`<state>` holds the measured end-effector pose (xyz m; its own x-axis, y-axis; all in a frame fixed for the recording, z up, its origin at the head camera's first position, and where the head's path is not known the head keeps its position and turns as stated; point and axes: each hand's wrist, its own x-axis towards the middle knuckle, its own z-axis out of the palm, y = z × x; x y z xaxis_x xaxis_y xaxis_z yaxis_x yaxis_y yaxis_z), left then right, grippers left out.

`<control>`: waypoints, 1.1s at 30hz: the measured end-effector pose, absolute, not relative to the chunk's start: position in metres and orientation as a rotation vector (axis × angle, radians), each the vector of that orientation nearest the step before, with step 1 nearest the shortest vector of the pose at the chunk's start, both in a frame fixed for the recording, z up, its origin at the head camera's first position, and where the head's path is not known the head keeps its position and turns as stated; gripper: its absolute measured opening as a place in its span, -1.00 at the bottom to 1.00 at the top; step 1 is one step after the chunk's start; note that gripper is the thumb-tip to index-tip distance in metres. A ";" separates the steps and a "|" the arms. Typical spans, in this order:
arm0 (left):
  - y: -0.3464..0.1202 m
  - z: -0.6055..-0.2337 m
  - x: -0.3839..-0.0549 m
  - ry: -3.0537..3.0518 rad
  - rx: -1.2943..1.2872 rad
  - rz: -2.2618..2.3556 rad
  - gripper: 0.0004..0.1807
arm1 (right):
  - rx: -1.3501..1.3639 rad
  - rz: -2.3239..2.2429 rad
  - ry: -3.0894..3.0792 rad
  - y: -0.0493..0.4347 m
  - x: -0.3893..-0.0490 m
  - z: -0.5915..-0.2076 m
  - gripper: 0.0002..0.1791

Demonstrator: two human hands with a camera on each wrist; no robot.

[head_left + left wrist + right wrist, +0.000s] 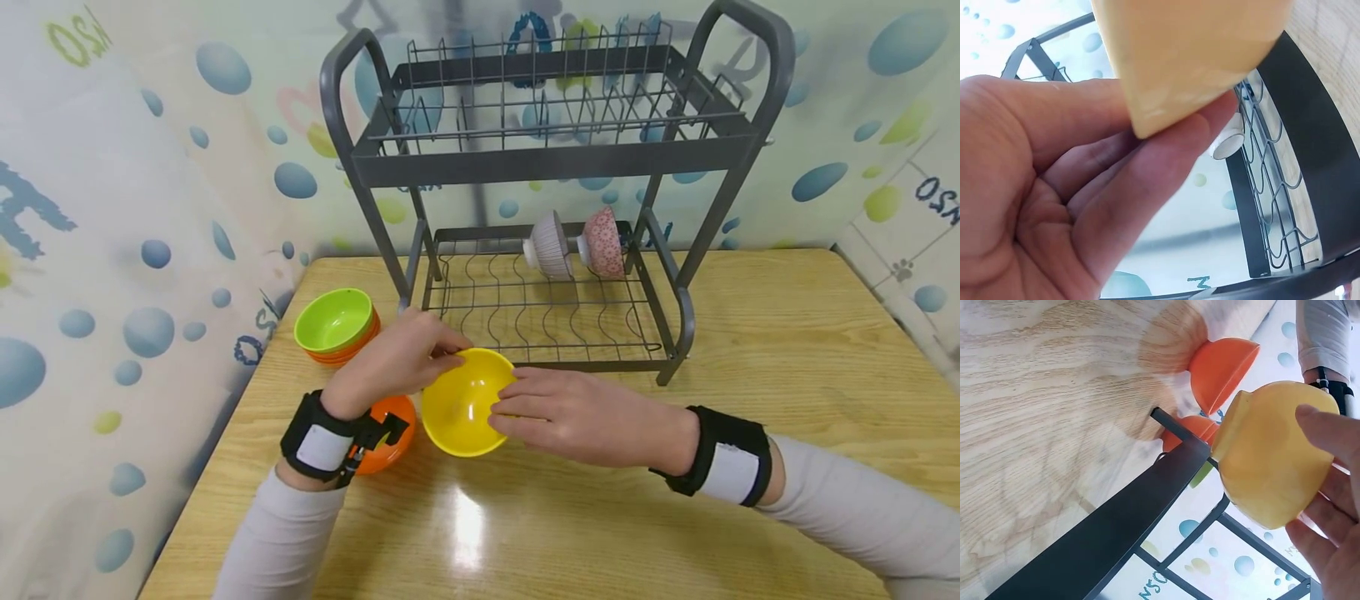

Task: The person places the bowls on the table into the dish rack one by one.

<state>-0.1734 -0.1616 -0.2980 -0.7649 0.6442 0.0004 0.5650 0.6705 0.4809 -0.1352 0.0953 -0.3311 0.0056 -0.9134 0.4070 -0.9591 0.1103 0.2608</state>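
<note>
A yellow bowl (459, 408) is held up over the table between both hands, its hollow facing the head camera. My left hand (401, 354) pinches its upper left rim between thumb and fingers; the left wrist view shows the bowl's edge (1185, 56) in that pinch. On the other side my right hand (570, 412) grips the right rim, with thumb outside and fingers at the edge in the right wrist view. Below the left wrist stands an orange bowl (393, 446), partly covered by the wrist strap. Behind it a green bowl (333, 321) is stacked on orange.
A dark two-tier dish rack (555, 162) stands at the back of the wooden table (787, 358). On its lower tier a striped bowl (551, 246) and a pink patterned bowl (602, 242) lean on their sides. The rack's front bar (1104, 525) runs close under the yellow bowl.
</note>
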 end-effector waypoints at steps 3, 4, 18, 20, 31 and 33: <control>-0.162 -0.297 -0.173 2.707 0.968 0.698 -0.78 | 1.812 0.122 -1.921 0.094 -0.136 -0.331 -0.59; -0.162 -0.297 -0.173 2.708 0.963 0.698 -0.78 | 1.813 0.120 -1.918 0.094 -0.136 -0.331 -0.60; -0.164 -0.294 -0.169 2.725 0.964 0.719 -0.78 | 1.817 0.121 -1.888 0.095 -0.140 -0.325 -0.80; -0.165 -0.292 -0.167 2.737 0.937 0.744 -0.75 | 1.814 0.132 -1.889 0.096 -0.141 -0.322 -0.81; -0.191 -0.284 -0.168 3.017 0.602 0.863 -0.69 | 1.771 0.217 -1.929 0.106 -0.150 -0.300 -0.66; -0.196 -0.284 -0.170 3.078 0.511 0.870 -0.68 | 1.751 0.236 -1.937 0.107 -0.152 -0.296 -0.64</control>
